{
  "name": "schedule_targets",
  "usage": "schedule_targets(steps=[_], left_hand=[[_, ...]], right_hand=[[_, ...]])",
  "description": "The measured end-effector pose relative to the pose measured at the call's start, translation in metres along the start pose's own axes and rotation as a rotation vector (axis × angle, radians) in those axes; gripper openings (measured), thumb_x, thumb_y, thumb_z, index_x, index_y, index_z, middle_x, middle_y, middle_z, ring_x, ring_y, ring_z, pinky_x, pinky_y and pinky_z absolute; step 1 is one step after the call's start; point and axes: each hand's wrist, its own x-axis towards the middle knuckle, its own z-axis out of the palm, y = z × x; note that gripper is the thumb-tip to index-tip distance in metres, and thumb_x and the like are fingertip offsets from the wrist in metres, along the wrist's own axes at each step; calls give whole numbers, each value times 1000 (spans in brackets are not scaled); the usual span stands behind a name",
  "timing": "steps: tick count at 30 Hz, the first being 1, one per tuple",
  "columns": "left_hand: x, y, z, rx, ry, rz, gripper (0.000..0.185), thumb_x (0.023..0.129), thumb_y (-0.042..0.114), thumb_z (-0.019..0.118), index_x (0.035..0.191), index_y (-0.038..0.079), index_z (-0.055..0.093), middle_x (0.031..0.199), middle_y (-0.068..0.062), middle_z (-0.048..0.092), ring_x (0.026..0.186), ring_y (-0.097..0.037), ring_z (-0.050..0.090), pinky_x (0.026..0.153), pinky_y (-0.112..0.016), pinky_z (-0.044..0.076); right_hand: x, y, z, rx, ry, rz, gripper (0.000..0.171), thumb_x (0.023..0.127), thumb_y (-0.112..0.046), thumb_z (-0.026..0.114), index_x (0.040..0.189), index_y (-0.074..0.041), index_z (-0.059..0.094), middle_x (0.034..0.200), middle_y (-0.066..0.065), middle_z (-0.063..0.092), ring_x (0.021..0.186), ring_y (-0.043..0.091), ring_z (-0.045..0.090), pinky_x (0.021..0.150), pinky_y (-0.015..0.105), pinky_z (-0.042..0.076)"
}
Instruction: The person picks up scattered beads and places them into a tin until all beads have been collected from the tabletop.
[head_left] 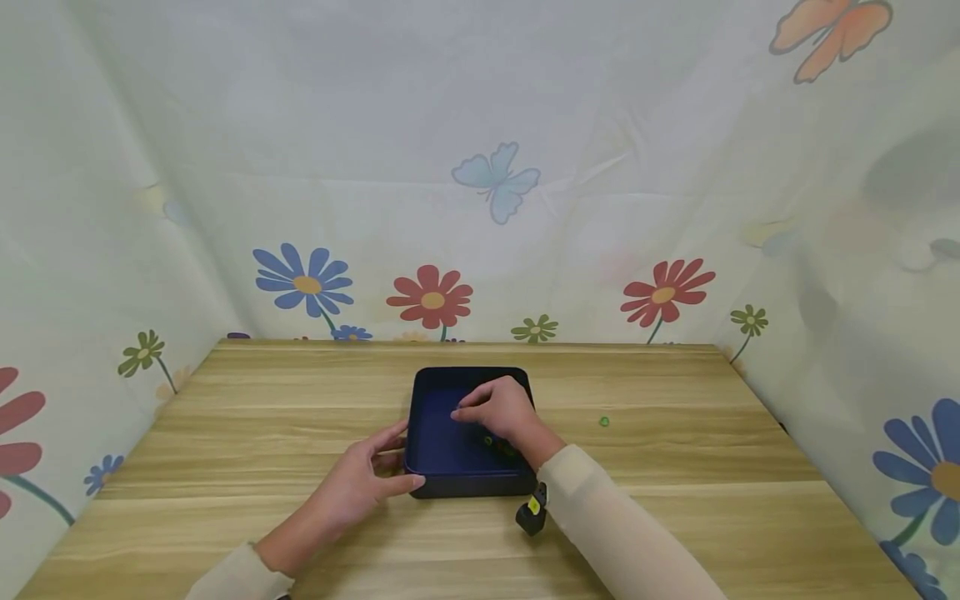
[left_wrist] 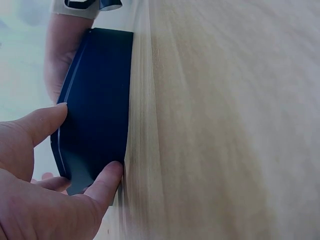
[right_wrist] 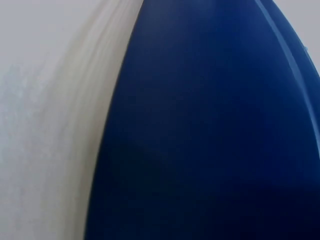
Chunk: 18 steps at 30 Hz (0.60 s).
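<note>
A dark blue rectangular box (head_left: 450,462), without a lid, sits on the wooden table. My left hand (head_left: 356,483) grips its near left corner, thumb at the front rim and fingers along the left side. In the left wrist view, the fingertips (left_wrist: 111,175) touch the box wall (left_wrist: 100,100). Over the inside of the box, my right hand (head_left: 498,408) has thumb and fingertips brought together; I cannot tell whether something tiny is between them. Small green pieces (head_left: 488,440) lie inside near the right wall, partly under that hand. Only the box wall (right_wrist: 200,110) fills the right wrist view.
One small green piece (head_left: 604,422) lies on the table (head_left: 300,392) to the right of the box. A black wrist camera (head_left: 532,512) hangs by the right sleeve, close to the box's front right corner. A flower-printed cloth (head_left: 360,208) stands behind and on both sides.
</note>
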Motion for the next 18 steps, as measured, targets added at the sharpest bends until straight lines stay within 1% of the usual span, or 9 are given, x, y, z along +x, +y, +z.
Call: schedule_targets(steps=[6,13,18], left_hand=[[1,-1,0,3,6,-4,85,82,22,88,155,20,46,146,-16,59,131,-35,61,101,-45,56],[-1,-1,-2,8,-23,20,86,84,23,87,157,17,42,148,-20,56,132,-37,60,101,-46,56],[0,-2,-1,-2,-14,6,86,83,23,87,157,18,43,147,-17,57,132,-36,60,101,-45,56]], right_hand=[[3,3,0,-30,0,7,16,79,-31,90,87,-18,85,97,-1,76,86,15,65,75,31,58],[6,4,1,-81,-14,13,14,79,-31,90,85,-20,84,99,-2,77,88,14,66,73,30,57],[5,3,2,-98,-27,24,15,80,-30,90,86,-18,84,100,-1,77,90,15,67,74,30,58]])
